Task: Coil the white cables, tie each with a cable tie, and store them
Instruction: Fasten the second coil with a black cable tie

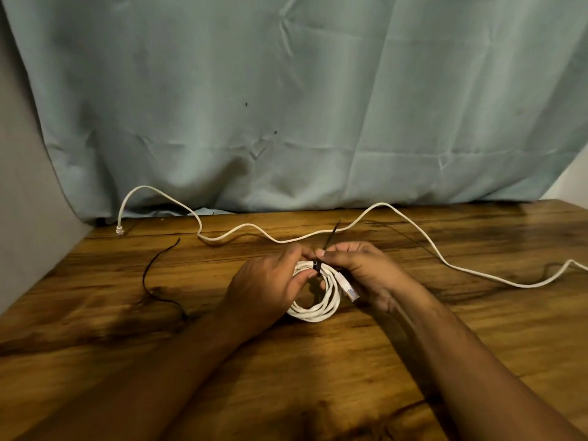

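The coil (318,310) of white cable lies on the table (286,377) between the two hands, with a black tie (317,266) wrapped around its far side. The left hand (270,281) pinches the coil just beside the band with thumb and curled fingers. The right hand (359,268) has its fingertips closed on the tie's tail, which sticks up and away from the person. The step in hand looks like cinching the tie. The main risk is that the left pinch slackens while the right hand pulls, so the loops spring apart and the band closes on only some of them. A pull off to one side could drag the whole coil across the wood or slide the band along it. The plug (348,289) juts out loose near the right hand, and it could catch on the fingers or be left outside the bundle. Too hard a pull might kink the thin cable. A loose cable (381,205) snakes across the far side of the table, close behind the hands, and a sweeping wrist could snag it. A spare tie (149,272) lies well apart to the left and is easy to knock off the edge.
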The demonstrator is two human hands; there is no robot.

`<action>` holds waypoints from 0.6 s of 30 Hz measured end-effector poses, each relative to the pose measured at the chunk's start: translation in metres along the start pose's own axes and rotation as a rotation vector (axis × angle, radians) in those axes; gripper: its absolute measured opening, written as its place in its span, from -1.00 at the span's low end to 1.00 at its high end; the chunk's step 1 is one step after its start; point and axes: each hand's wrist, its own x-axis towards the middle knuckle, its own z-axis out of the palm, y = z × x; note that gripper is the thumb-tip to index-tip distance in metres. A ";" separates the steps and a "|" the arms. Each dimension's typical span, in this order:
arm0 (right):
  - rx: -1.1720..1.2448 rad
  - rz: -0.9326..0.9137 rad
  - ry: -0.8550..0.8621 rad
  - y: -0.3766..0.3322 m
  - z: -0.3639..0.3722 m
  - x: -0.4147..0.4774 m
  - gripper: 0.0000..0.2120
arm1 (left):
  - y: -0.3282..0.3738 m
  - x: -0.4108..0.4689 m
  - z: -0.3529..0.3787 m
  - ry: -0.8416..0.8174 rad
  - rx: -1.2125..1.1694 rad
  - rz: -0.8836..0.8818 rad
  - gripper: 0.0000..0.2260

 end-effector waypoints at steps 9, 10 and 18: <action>0.044 0.204 -0.044 0.004 -0.005 0.007 -0.85 | 0.007 -0.002 -0.003 0.010 -0.123 0.018 -0.74; 0.024 0.205 -0.046 0.005 -0.004 0.006 -0.87 | 0.007 -0.001 -0.003 0.002 -0.138 0.009 -0.74; -0.078 0.119 0.054 0.013 -0.002 0.011 -0.64 | 0.005 0.000 -0.003 -0.130 -0.209 -0.051 -0.72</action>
